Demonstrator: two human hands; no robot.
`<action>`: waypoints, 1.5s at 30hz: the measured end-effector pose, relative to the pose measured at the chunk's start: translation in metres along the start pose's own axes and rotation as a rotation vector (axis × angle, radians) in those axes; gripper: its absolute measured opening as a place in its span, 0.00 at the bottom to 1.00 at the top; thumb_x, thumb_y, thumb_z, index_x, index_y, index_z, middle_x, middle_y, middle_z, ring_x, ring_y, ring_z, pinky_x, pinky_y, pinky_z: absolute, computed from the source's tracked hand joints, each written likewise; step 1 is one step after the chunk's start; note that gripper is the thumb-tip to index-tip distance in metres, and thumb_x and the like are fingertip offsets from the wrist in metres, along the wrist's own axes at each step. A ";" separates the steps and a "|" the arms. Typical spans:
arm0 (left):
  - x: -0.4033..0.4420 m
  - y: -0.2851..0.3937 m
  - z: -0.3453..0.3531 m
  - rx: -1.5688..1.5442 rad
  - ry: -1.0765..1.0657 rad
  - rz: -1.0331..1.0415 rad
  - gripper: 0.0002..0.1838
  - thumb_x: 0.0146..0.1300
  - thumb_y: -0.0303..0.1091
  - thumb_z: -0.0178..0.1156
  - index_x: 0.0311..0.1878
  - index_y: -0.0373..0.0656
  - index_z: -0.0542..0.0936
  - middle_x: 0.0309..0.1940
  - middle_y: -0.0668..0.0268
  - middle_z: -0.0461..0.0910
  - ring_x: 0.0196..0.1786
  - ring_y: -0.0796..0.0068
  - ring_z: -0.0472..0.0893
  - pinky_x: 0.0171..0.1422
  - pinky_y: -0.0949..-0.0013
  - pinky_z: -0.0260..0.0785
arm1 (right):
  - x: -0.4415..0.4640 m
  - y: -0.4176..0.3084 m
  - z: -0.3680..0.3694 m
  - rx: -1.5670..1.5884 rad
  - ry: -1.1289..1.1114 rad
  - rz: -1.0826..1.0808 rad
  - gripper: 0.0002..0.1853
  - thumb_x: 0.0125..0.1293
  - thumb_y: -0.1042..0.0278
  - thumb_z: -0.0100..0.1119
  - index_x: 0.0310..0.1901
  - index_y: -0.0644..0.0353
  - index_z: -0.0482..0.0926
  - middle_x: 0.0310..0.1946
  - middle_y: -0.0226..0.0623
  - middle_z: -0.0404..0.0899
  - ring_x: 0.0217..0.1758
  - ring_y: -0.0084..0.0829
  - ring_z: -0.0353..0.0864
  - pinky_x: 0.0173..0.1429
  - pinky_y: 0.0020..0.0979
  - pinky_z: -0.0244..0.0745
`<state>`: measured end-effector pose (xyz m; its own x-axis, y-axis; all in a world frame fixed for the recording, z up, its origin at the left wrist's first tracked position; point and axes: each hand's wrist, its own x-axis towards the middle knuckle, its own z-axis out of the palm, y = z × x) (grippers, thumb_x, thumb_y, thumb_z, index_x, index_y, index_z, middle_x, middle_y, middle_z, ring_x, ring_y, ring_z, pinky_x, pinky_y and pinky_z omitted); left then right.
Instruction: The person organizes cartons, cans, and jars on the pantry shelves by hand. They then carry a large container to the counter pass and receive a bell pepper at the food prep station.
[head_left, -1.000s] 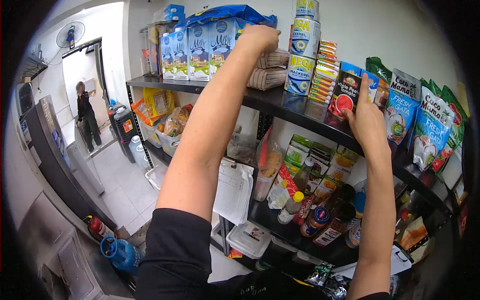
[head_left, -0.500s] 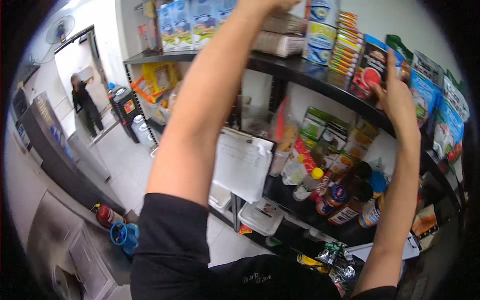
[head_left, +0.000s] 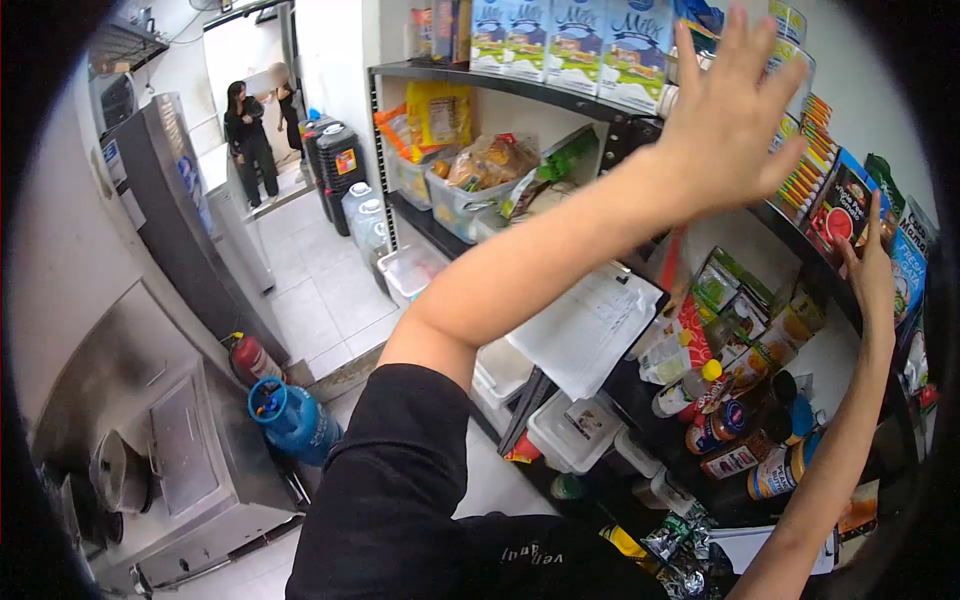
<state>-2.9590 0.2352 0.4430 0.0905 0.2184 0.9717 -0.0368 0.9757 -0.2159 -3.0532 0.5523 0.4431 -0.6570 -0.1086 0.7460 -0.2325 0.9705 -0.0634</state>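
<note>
My left hand [head_left: 735,125] is raised in front of the upper shelf with its fingers spread, and nothing is in it. Behind it are partly hidden cans and packs. A row of milk cartons [head_left: 575,40] stands to its left. At the right, my right hand [head_left: 868,260] grips a dark can of whole peeled tomatoes [head_left: 838,205] on the shelf, index finger upright along its side and thumb across the front. Stacked thin colourful packs [head_left: 803,160] sit left of this can. Blue coconut milk pouches [head_left: 908,265] stand right of it.
Jars [head_left: 715,425] and sachets fill the lower shelf. A clipboard with paper [head_left: 590,325] hangs on the rack. A blue gas cylinder [head_left: 305,425] and a fire extinguisher [head_left: 255,360] stand by the steel counter [head_left: 190,440]. Two people [head_left: 250,140] are at the far doorway.
My left hand has come down and right from the top of the view, its fingers now spread. My right hand stays at the tomato can. The view has turned left; a second person shows.
</note>
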 end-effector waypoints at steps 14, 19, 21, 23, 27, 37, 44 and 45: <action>-0.290 -0.011 -0.241 -0.574 -0.678 -0.614 0.35 0.58 0.42 0.69 0.67 0.44 0.69 0.74 0.43 0.53 0.75 0.35 0.55 0.76 0.44 0.50 | -0.121 -0.030 -0.035 -0.020 0.454 -0.384 0.25 0.75 0.58 0.51 0.69 0.58 0.66 0.60 0.50 0.75 0.64 0.44 0.73 0.67 0.40 0.64; -0.377 -0.016 -0.302 -0.540 -0.912 -0.904 0.36 0.60 0.45 0.68 0.68 0.44 0.65 0.72 0.37 0.50 0.73 0.33 0.56 0.74 0.46 0.56 | -0.129 0.028 -0.037 -0.046 0.394 -0.279 0.25 0.74 0.56 0.52 0.68 0.58 0.68 0.64 0.49 0.72 0.68 0.46 0.69 0.73 0.44 0.57; -0.376 -0.028 -0.318 -0.419 -0.885 -0.878 0.36 0.61 0.45 0.68 0.68 0.44 0.65 0.72 0.36 0.50 0.73 0.33 0.57 0.72 0.48 0.59 | -0.129 0.046 -0.032 -0.175 0.380 -0.301 0.25 0.74 0.55 0.52 0.68 0.57 0.68 0.63 0.48 0.72 0.67 0.46 0.69 0.73 0.44 0.57; -0.368 -0.039 -0.326 -0.412 -0.867 -0.887 0.36 0.61 0.46 0.68 0.68 0.44 0.64 0.72 0.37 0.49 0.73 0.34 0.57 0.72 0.48 0.59 | -0.130 0.053 -0.027 -0.330 0.398 -0.362 0.24 0.75 0.53 0.50 0.66 0.57 0.70 0.62 0.45 0.73 0.66 0.44 0.70 0.73 0.43 0.58; -0.348 -0.040 -0.337 -0.439 -0.799 -0.887 0.38 0.60 0.45 0.68 0.68 0.41 0.64 0.71 0.34 0.48 0.72 0.32 0.56 0.73 0.46 0.57 | -0.126 0.052 -0.016 -0.348 0.479 -0.357 0.23 0.75 0.54 0.50 0.65 0.56 0.70 0.60 0.43 0.74 0.65 0.42 0.71 0.73 0.43 0.58; -0.344 -0.032 -0.345 -0.487 -0.840 -0.859 0.38 0.60 0.44 0.67 0.69 0.41 0.62 0.72 0.34 0.46 0.74 0.32 0.54 0.75 0.47 0.55 | -0.123 0.055 -0.005 -0.390 0.548 -0.330 0.23 0.73 0.53 0.51 0.65 0.54 0.71 0.58 0.39 0.75 0.63 0.40 0.72 0.72 0.44 0.60; -0.325 -0.027 -0.338 -0.529 -0.839 -0.879 0.37 0.62 0.44 0.67 0.70 0.44 0.63 0.74 0.39 0.45 0.76 0.37 0.52 0.75 0.48 0.56 | -0.124 0.055 -0.008 -0.405 0.540 -0.346 0.24 0.73 0.53 0.52 0.66 0.53 0.69 0.58 0.37 0.75 0.64 0.39 0.72 0.72 0.44 0.60; -0.324 -0.025 -0.337 -0.548 -0.829 -0.875 0.37 0.62 0.44 0.67 0.70 0.44 0.63 0.74 0.38 0.45 0.75 0.36 0.53 0.75 0.48 0.56 | -0.125 0.053 -0.008 -0.405 0.542 -0.346 0.24 0.73 0.53 0.52 0.66 0.53 0.69 0.58 0.37 0.75 0.64 0.39 0.72 0.72 0.44 0.60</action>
<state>-2.6517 0.1452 0.1012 -0.7600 -0.3656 0.5374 0.1441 0.7115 0.6878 -2.9774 0.6193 0.3519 -0.1263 -0.4013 0.9072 -0.0113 0.9150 0.4032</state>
